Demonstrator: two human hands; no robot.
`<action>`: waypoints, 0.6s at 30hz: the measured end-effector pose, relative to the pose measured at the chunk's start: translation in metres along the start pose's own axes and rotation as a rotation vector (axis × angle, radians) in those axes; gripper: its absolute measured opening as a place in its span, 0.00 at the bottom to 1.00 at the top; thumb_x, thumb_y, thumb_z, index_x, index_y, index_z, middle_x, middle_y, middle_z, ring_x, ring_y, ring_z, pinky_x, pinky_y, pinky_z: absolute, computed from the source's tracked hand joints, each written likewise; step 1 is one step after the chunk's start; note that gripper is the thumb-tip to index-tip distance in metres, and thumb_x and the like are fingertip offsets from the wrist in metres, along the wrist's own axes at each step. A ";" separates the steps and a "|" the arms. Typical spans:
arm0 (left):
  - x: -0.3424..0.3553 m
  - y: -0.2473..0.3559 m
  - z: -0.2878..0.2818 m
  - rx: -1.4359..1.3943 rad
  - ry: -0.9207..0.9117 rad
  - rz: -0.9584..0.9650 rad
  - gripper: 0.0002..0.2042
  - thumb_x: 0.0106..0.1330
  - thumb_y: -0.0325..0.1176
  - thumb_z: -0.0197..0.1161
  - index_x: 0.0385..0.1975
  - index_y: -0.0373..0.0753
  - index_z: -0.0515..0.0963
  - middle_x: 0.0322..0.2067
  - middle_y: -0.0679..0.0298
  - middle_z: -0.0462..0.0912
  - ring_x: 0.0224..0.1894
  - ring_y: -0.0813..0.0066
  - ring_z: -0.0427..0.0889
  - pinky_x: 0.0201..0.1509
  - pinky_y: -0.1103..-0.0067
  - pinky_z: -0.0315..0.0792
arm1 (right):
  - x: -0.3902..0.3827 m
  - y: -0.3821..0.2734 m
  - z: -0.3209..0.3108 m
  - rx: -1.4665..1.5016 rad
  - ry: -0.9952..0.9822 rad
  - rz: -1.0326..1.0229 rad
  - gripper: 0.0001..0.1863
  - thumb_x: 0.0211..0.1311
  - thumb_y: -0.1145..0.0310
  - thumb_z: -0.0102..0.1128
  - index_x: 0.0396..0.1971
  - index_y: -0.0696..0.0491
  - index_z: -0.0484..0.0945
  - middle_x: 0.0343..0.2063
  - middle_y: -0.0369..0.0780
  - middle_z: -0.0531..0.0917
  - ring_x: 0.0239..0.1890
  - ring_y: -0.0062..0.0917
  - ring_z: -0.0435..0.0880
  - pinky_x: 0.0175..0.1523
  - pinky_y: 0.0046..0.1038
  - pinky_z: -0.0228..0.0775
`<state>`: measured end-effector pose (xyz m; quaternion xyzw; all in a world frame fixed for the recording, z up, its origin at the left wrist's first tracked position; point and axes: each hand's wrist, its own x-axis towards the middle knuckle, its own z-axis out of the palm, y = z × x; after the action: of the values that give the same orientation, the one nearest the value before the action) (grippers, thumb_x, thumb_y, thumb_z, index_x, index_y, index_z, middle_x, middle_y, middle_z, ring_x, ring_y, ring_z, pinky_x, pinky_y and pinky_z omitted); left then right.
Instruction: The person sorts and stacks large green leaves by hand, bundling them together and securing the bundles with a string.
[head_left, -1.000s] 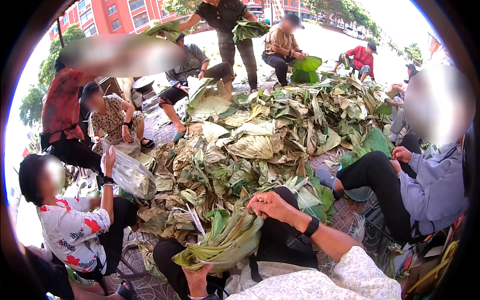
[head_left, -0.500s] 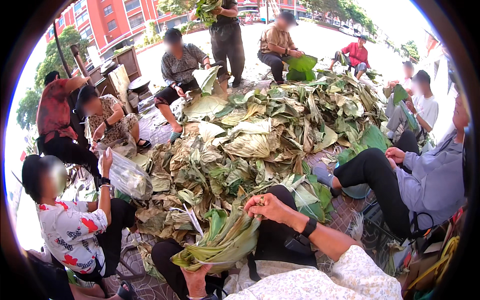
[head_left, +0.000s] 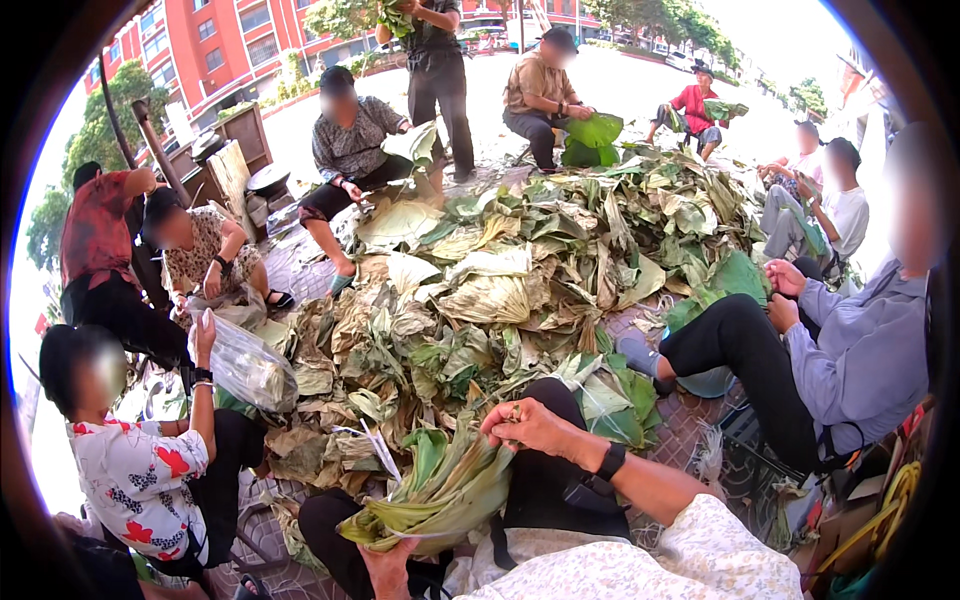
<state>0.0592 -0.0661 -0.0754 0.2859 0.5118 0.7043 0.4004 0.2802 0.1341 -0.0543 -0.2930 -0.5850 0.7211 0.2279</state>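
A folded bundle of lotus leaves [head_left: 440, 500], yellow-green and creased lengthwise, lies across my lap. Its underside rests in my left hand [head_left: 388, 568], closed around the lower left end and partly covered by the leaves. At the bundle's upper right end, my right hand [head_left: 540, 432] has its fingertips pinched together on the leaf edges. A small green bit shows at those fingers. Just beyond the bundle, thin white strips [head_left: 380, 450] stick up beside the large heap of dried lotus leaves [head_left: 490, 290].
Several people sit around the heap, handling leaves. On my left, one person holds a clear plastic bag [head_left: 240, 365]. Tied green leaves [head_left: 615, 400] lie beyond my right knee. A person in a lavender jacket [head_left: 860, 340] sits close on my right, near yellow straps [head_left: 890, 520].
My right hand has shifted slightly left, still at the bundle's end. The bundle stays in my left hand. The far person in red now holds leaves out to the side.
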 end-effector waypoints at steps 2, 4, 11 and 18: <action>0.000 -0.002 -0.001 -0.001 -0.007 0.003 0.36 0.35 0.20 0.73 0.49 0.31 0.64 0.43 0.55 0.75 0.44 0.64 0.76 0.52 0.69 0.70 | -0.003 -0.004 0.001 -0.015 0.003 0.031 0.07 0.59 0.72 0.49 0.35 0.58 0.74 0.23 0.33 0.77 0.19 0.10 0.66 0.25 0.12 0.59; 0.001 -0.005 -0.004 0.004 -0.010 0.020 0.36 0.35 0.20 0.73 0.50 0.31 0.63 0.43 0.55 0.74 0.45 0.64 0.76 0.52 0.69 0.70 | -0.005 -0.009 0.002 -0.007 0.001 0.049 0.07 0.59 0.72 0.49 0.35 0.58 0.74 0.23 0.33 0.77 0.19 0.09 0.65 0.24 0.12 0.58; 0.004 -0.008 -0.003 0.024 -0.010 0.052 0.37 0.34 0.22 0.74 0.50 0.31 0.63 0.42 0.54 0.75 0.43 0.65 0.77 0.51 0.70 0.70 | -0.006 -0.005 -0.001 0.044 0.008 0.035 0.08 0.58 0.71 0.50 0.35 0.57 0.75 0.21 0.32 0.76 0.18 0.09 0.65 0.23 0.12 0.56; -0.005 -0.008 -0.009 0.116 -0.002 0.089 0.35 0.39 0.18 0.66 0.53 0.32 0.61 0.47 0.55 0.72 0.48 0.65 0.73 0.55 0.71 0.66 | 0.002 0.010 0.004 0.077 -0.048 0.021 0.08 0.59 0.71 0.51 0.36 0.57 0.75 0.20 0.32 0.76 0.16 0.08 0.64 0.21 0.12 0.54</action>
<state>0.0567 -0.0739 -0.0860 0.3316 0.5384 0.6902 0.3519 0.2759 0.1306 -0.0636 -0.2728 -0.5590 0.7521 0.2176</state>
